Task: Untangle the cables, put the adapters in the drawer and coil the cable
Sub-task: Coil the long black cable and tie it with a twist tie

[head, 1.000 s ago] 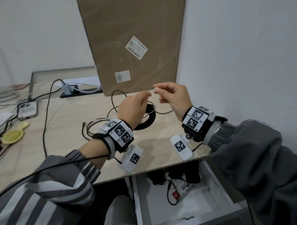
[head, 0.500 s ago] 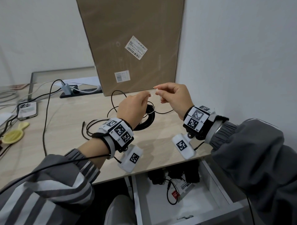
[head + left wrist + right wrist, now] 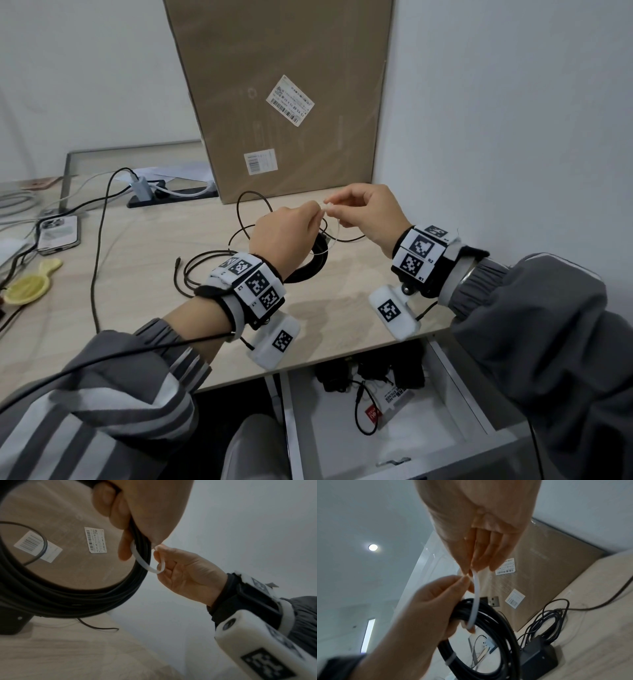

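A: To the far left of the hands, what lies on the tabletop?

B: A phone and a yellow paddle-shaped thing, with a thin black wire running past them. Behind, a black power strip with a plug in it.

A: And the left hand?

B: It is raised above the tabletop. Its fingers are curled around the coiled black cable, and thumb and forefinger also pinch one end of a white tie. The coil hangs down from this hand; a USB plug sticks out of it.

A: Under the left hand?

B: Loose thin black cables lie on the tabletop, and a black adapter sits near the coil.

A: The right hand?

B: Just beside the left one, fingertips nearly meeting. It pinches the other end of the white tie, the rest of its fingers curled in. The tie bends in a loop across the coil.

A: Behind the hands?

B: A big cardboard box leans on the wall.

A: Below the right hand?

B: The open drawer, with black adapters at its back and a card with a red label.
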